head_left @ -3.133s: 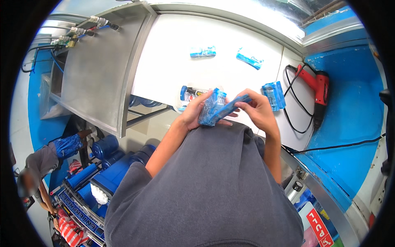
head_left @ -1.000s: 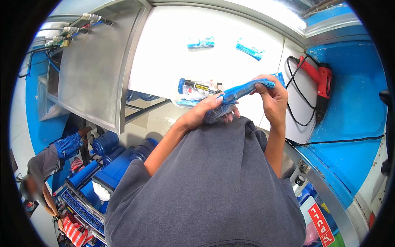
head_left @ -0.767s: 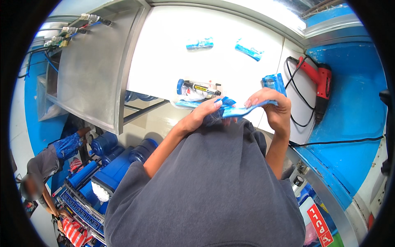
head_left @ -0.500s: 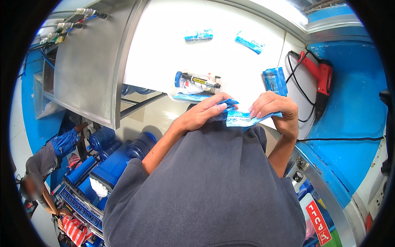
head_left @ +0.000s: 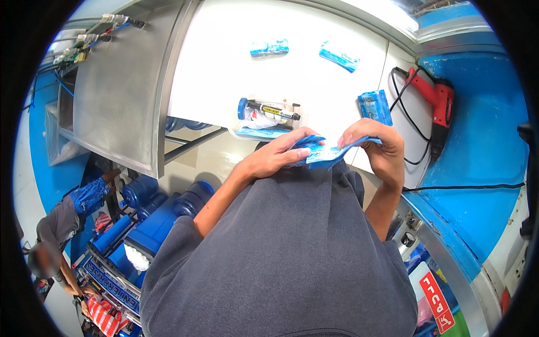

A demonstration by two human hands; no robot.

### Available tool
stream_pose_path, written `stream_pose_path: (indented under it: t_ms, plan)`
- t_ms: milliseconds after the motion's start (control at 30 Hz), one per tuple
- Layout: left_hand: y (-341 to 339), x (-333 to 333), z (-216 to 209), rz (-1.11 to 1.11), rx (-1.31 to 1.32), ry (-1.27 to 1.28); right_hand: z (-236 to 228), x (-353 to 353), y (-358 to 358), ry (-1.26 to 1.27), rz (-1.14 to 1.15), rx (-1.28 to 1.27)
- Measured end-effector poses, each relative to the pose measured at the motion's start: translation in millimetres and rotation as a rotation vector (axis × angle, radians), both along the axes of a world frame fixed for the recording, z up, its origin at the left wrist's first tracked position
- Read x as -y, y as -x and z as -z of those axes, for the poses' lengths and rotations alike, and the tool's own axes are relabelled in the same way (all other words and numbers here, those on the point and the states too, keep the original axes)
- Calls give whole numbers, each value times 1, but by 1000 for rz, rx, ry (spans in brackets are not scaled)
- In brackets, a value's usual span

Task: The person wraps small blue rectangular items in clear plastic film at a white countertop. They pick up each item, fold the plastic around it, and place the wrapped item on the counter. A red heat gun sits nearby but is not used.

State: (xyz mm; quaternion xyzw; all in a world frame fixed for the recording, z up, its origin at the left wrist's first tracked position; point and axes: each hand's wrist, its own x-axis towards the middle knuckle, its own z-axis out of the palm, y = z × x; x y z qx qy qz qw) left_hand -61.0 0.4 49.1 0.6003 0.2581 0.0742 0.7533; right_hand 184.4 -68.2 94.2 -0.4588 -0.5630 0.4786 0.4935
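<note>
My left hand point(head_left: 275, 154) is closed on a small bunch of blue-and-white printed plastic labels point(head_left: 317, 140), held just in front of my chest at the near edge of the white table. My right hand point(head_left: 377, 140) pinches one flat blue label point(head_left: 328, 159) by its upper edge; its left end lies against the bunch in the other hand. Just beyond my hands sits a clear plastic container point(head_left: 233, 128) with a black and yellow marker point(head_left: 276, 110) and more blue labels inside. A folded stack of blue labels point(head_left: 375, 108) lies beyond my right hand.
Two more blue label bundles point(head_left: 269, 48) point(head_left: 339, 57) lie farther back on the white table point(head_left: 208, 67). A red heat gun point(head_left: 441, 106) with a black cord rests at right. A steel cabinet point(head_left: 118, 90) stands at left. Blue water jugs point(head_left: 193, 198) and another person point(head_left: 59, 216) are lower left.
My right hand has turned and lifted the label slightly, so its printed face now tilts and folds. The left hand stays nearly still with its bunch. The other person has shifted a little.
</note>
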Motion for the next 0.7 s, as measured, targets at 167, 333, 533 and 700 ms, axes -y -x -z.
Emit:
stream_pose_path:
  t_ms: [167,333,533,700]
  plan:
    - [-1,-1,1,19,46,191,6,0,6,61,187,15]
    - [-2,1,2,-8,111,268,10,-2,10,63,260,-29]
    - [-1,0,2,13,134,251,13,-5,17,50,318,-142]
    - [-3,-1,4,-24,114,259,13,-5,17,48,289,-185]
